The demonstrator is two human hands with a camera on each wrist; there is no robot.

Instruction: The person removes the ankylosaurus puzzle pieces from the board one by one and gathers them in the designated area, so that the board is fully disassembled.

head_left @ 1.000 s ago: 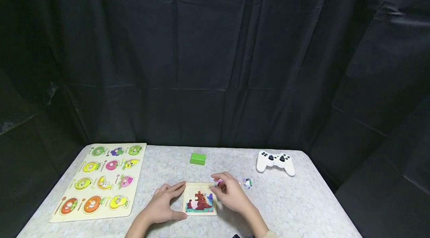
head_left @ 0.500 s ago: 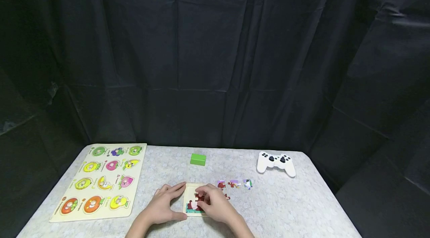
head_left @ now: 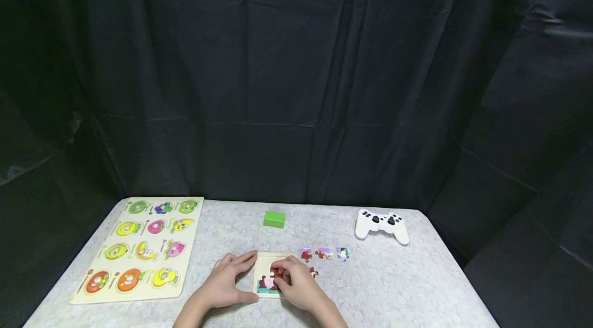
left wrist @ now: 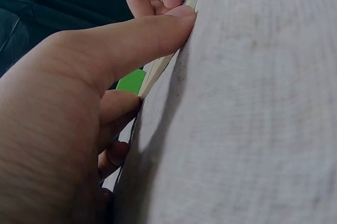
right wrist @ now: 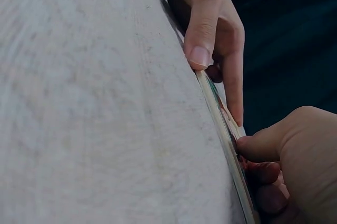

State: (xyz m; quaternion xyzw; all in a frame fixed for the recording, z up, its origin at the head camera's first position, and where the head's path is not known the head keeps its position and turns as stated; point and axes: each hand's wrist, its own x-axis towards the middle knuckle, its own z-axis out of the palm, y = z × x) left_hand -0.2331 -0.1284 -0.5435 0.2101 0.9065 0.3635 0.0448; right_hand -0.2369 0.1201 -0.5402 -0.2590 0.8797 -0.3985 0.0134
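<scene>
A small square wooden puzzle tray (head_left: 263, 262) lies on the table, partly filled with jigsaw pieces (head_left: 268, 282) in red, pink and teal. Along its left side rests my left hand (head_left: 222, 280), the thumb at the near corner and the index finger at the far corner. Over the tray's right half my right hand (head_left: 298, 284) bends its fingers and pinches a reddish puzzle piece, mostly hidden by the fingers. In the right wrist view, the right thumb (right wrist: 260, 145) sits low against the tray's top. Loose jigsaw pieces (head_left: 324, 253) lie just right of the tray.
On the left is a large fruit puzzle board (head_left: 147, 251). A green block (head_left: 274, 219) stands behind the tray, and a white game controller (head_left: 382, 226) lies at the back right. A black curtain (head_left: 287, 86) hangs behind the patterned table (head_left: 394, 287).
My right hand has moved left from beside the tray's right edge onto the pieces inside it, uncovering loose pieces on the right. My left hand has stayed at the tray's left side.
</scene>
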